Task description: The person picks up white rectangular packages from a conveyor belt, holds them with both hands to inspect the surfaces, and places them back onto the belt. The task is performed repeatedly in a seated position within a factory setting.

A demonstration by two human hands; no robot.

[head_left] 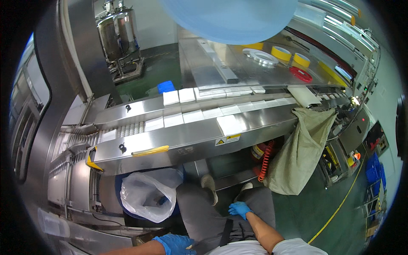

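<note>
My left hand (176,244), in a blue glove, is low in the view beside my left thigh. Its fingers point right, loosely bent, and I see nothing in them. On my right thigh rests my right hand (240,209), also gloved in blue, with its fingers laid over the grey trousers and holding nothing. Ahead of my knees runs a steel conveyor (187,131) carrying a row of flat white packets (193,116). One white packet (229,125) lies on the near steel edge, and more white packets (171,97) lie along the far ledge. Neither hand touches them.
A bin with a clear plastic liner (148,193) stands left of my legs. Beige cloth (301,153) hangs from the conveyor at right, by a red coiled hose (266,161). Yellow tape rolls (281,53) and a red ring (300,74) lie on the steel table behind.
</note>
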